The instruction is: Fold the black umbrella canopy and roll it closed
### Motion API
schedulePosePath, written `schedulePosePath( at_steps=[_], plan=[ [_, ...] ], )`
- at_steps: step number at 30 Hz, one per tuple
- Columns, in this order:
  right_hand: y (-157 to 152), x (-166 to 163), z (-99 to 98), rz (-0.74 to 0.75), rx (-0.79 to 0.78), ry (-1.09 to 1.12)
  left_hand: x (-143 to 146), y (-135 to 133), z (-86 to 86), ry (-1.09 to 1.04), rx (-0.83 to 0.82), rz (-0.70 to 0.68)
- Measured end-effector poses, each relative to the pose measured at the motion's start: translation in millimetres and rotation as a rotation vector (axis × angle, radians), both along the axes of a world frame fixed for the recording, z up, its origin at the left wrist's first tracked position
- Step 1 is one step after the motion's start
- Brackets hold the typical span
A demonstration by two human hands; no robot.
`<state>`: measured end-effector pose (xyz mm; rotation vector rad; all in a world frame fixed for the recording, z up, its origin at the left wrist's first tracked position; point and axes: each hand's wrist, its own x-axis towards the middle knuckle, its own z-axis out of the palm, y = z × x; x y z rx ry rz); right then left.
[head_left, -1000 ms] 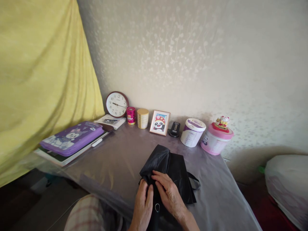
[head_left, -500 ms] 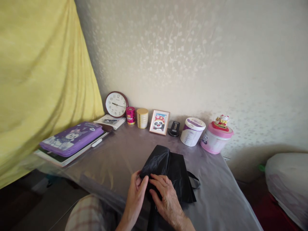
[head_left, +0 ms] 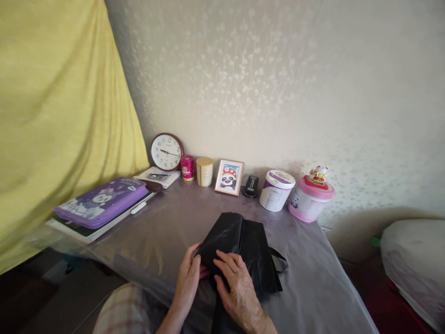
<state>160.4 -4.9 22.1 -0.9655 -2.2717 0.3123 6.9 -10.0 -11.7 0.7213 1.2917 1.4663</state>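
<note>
Patterned wall [head_left: 257, 69], grey table [head_left: 313, 273], left hand [head_left: 187, 278] pinching black fabric [head_left: 224, 232], right hand [head_left: 239, 285] half-open atop

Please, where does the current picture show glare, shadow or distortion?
Head view: yellowish glare on the table cover, left of the black bundle; shadow low on the wall, right of the pink-lidded tub; that tub looks tilted, probably wide-lens distortion.

My left hand [head_left: 189, 273] is turned on its side, thumb toward the right. Close beside it, my right hand [head_left: 238, 287] is palm down, fingers gently bent and pointing up-left. Both forearms [head_left: 172, 320] are bare.
</note>
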Motion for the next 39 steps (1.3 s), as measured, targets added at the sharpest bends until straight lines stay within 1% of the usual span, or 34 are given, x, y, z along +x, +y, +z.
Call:
schedulePosePath(
  at_steps=[2,4,6,7,8,10,11,12,13,15,17,18,19,21,24,26,30,32,34,36,37,39],
  plan=[
    [-0.6,-1.8,3.9,0.026,0.003,0.007,-2.6,1.3,-3.6,0.024,-0.029,-0.011],
    [-1.5,-3.1,7.0,0.046,0.013,0.021,-7.0,3.2,-6.1,0.098,-0.063,-0.043],
    [-2.7,-4.0,8.9,0.056,0.023,0.033,-13.2,5.1,-5.3,0.265,-0.085,-0.067],
    [-3.3,-4.3,9.5,0.060,0.025,0.035,-16.3,5.9,-3.2,0.394,-0.074,-0.051],
    [-3.9,-4.6,9.8,0.064,0.027,0.037,-18.9,6.7,0.0,0.545,-0.042,-0.014],
    [-5.1,-4.9,9.6,0.074,0.032,0.041,-20.3,8.0,8.9,0.827,0.082,0.082],
    [-5.5,-4.9,9.0,0.077,0.034,0.041,-18.2,8.6,14.0,0.917,0.158,0.103],
    [-5.8,-4.8,7.8,0.079,0.035,0.040,-14.0,9.2,18.8,0.956,0.228,0.088],
    [-5.9,-4.6,6.1,0.080,0.035,0.039,-7.9,9.9,22.9,0.945,0.289,0.033],
    [-5.7,-3.7,0.9,0.084,0.043,0.049,7.5,12.0,28.0,0.841,0.368,-0.168],
    [-5.0,-2.4,-5.4,0.094,0.072,0.078,22.1,16.1,27.8,0.750,0.414,-0.375],
    [-4.7,-1.7,-8.4,0.099,0.086,0.096,27.3,19.1,26.2,0.735,0.433,-0.450],
    [-4.4,-1.0,-10.7,0.099,0.094,0.108,30.5,22.7,24.0,0.735,0.449,-0.496],
    [-4.2,0.0,-12.9,0.090,0.078,0.113,31.5,30.9,19.2,0.741,0.449,-0.542],
    [-4.6,1.1,-11.1,0.076,0.032,0.078,25.2,42.3,12.9,0.748,0.418,-0.577],
    [-4.9,1.7,-9.2,0.077,0.026,0.052,20.8,48.7,8.0,0.784,0.411,-0.577],
    [-5.3,3.3,-8.9,0.070,0.031,0.034,13.6,64.3,-4.8,0.932,0.325,-0.444],
    [-5.6,3.9,-9.9,0.066,0.031,0.039,10.4,74.6,-7.1,0.985,0.276,-0.366],
    [-6.0,4.0,-10.2,0.062,0.026,0.047,10.1,84.5,-2.8,1.008,0.255,-0.301],
    [-6.3,3.7,-9.6,0.059,0.017,0.062,16.0,92.0,7.0,1.039,0.284,-0.268],
    [-6.4,3.3,-8.9,0.058,0.012,0.073,21.3,94.6,12.6,1.057,0.322,-0.283],
    [-6.4,2.2,-7.2,0.062,0.003,0.094,34.4,98.5,21.8,1.093,0.413,-0.374]
  ],
)
